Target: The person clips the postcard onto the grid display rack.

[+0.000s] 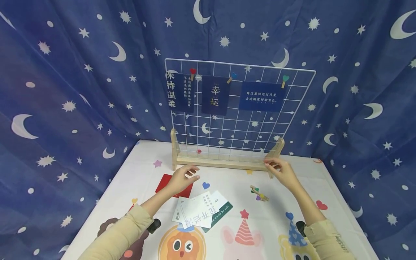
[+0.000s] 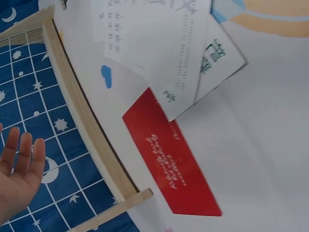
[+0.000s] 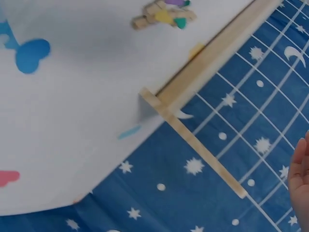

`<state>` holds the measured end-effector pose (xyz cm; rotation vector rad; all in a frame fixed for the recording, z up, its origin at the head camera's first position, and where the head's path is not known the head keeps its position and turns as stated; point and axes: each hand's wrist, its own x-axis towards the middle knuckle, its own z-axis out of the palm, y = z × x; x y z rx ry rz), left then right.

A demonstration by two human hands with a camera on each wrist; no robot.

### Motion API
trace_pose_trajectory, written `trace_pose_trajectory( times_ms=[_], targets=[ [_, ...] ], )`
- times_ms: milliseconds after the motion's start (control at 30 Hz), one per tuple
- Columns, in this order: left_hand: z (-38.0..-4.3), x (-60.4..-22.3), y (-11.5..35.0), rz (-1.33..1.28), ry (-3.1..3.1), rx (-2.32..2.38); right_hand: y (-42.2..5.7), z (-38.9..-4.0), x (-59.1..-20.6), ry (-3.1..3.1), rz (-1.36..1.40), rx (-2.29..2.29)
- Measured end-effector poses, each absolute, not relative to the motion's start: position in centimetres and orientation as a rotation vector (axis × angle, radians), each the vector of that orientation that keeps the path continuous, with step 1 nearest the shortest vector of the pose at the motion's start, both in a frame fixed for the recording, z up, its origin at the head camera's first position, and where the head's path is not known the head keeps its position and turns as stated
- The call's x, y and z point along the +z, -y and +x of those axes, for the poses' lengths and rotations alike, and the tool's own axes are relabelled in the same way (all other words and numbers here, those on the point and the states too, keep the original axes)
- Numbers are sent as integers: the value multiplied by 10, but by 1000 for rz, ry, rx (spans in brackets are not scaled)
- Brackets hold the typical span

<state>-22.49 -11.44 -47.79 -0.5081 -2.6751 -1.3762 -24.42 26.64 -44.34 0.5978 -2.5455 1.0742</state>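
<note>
My left hand hovers over the table by a red card, its fingers loosely bent and nothing between them. In the left wrist view the fingers show in front of the grid. My right hand is by the right wooden foot of the white wire grid, also holding nothing. Three dark blue cards hang on the grid: a left one, a middle one and a wide right one. Wooden clips with a red, a blue and a green heart pin them.
Overlapping white cards and a dark green card lie in front of the left hand. Several small wooden clips are heaped left of the right hand. A blue star-and-moon curtain surrounds the white printed tablecloth.
</note>
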Motion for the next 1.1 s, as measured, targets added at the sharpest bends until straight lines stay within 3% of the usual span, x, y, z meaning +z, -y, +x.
trace_pose_trajectory(
  times_ms=[300, 633, 1100],
  targets=[
    [-212, -505, 120, -493, 2895, -1111, -269, -246, -479, 2748, 521, 1018],
    [-203, -530, 112, -571, 3190, -907, -275, -259, -515, 2839, 636, 925],
    [-209, -539, 93, -274, 3407, -674, -277, -262, -534, 2927, 568, 895]
  ],
)
